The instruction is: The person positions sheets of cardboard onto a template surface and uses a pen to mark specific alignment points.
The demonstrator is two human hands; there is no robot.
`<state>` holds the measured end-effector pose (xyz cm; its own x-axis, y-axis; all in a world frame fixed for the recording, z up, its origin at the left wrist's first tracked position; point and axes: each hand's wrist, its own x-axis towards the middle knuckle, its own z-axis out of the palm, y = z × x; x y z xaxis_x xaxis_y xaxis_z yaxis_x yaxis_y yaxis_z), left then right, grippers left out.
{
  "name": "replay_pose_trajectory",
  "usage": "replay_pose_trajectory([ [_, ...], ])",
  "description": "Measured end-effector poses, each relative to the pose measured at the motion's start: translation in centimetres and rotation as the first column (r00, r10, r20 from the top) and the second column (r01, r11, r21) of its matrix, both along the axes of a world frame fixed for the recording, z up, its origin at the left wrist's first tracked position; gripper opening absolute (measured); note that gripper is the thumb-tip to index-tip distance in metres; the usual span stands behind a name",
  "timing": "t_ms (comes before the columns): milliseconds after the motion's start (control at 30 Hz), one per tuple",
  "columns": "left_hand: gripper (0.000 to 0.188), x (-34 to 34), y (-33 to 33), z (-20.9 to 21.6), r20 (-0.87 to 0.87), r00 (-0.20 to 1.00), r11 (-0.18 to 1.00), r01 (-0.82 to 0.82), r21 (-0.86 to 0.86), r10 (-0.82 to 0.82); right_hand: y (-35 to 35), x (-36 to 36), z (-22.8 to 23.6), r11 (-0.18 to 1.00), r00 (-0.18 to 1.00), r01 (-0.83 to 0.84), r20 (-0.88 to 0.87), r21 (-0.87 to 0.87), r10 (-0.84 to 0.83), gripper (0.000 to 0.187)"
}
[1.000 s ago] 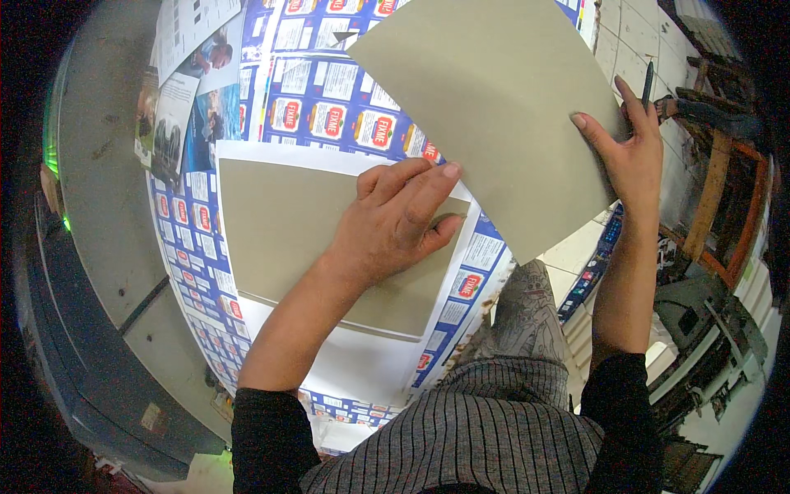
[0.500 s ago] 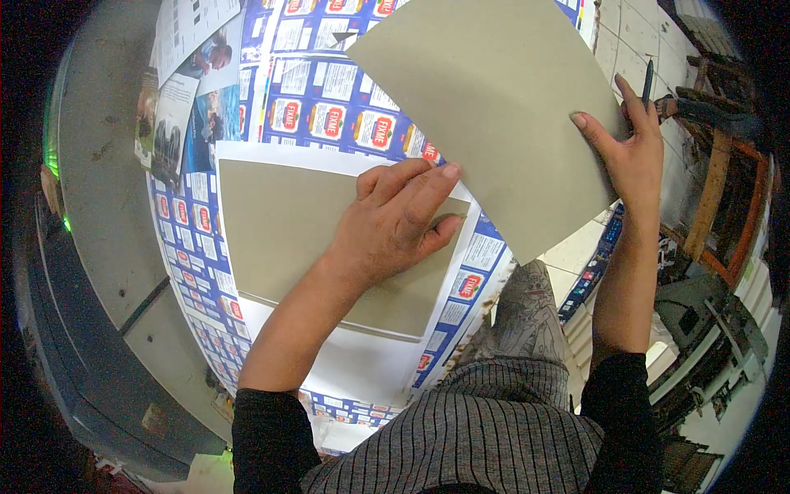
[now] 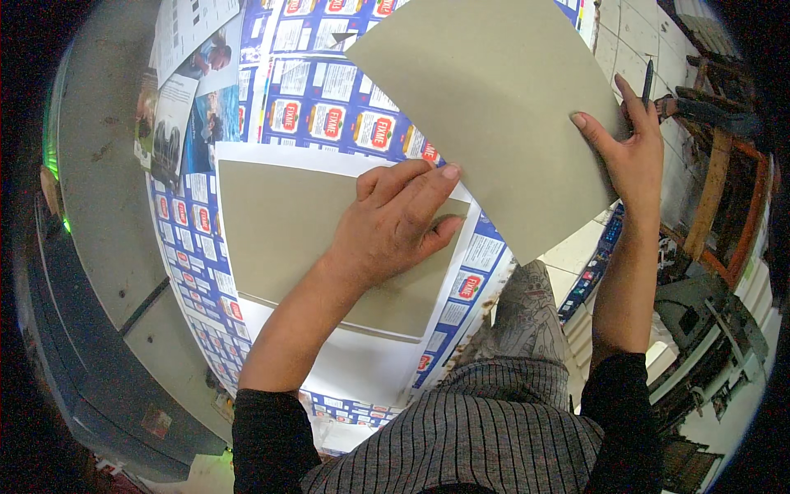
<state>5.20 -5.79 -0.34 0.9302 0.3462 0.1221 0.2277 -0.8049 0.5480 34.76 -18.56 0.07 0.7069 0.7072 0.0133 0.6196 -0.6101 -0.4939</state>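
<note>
A large grey-brown cardboard sheet [image 3: 494, 107] lies tilted at the upper right, reaching past the table edge. My right hand [image 3: 629, 152] holds its right edge, thumb on top and some fingers hidden. A dark pen-like stick [image 3: 648, 82] sticks up beside those fingers. My left hand [image 3: 395, 210] is over a second grey-brown cardboard sheet [image 3: 280, 214]; its index fingertip is at the large sheet's left edge, and its thumb is apart with nothing visible pinched. The second sheet lies on white paper [image 3: 362, 366], which shows along its borders.
Blue printed label sheets [image 3: 309, 90] cover the table under the white paper. Photo prints and printed papers [image 3: 197, 90] overlap at the upper left. A dark grey machine or bench [image 3: 99, 362] runs along the left. At right are floor tiles and a wooden frame [image 3: 708, 198].
</note>
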Motion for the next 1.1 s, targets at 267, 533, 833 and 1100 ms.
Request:
replay_pose_trajectory([
  [267,0.071,-0.05,0.0,-0.18,-0.012,1.0,1.0,-0.002,0.003,0.002,0.13,-0.17,0.01,1.0,1.0,-0.002,0.017,0.022,0.002,0.087],
  [533,0.071,-0.14,0.0,-0.29,0.0,1.0,1.0,0.0,-0.011,0.0,0.1,-0.15,0.12,1.0,1.0,0.001,0.012,0.004,-0.001,0.087],
  [833,0.072,-0.22,-0.05,-0.31,-0.007,1.0,1.0,0.005,-0.021,-0.005,0.02,-0.13,0.02,1.0,1.0,0.013,0.018,-0.018,-0.012,0.087],
  [1100,0.072,-0.17,-0.01,-0.19,0.004,1.0,1.0,0.0,-0.013,0.0,0.06,-0.19,0.02,1.0,1.0,0.006,0.013,0.01,-0.006,0.086],
])
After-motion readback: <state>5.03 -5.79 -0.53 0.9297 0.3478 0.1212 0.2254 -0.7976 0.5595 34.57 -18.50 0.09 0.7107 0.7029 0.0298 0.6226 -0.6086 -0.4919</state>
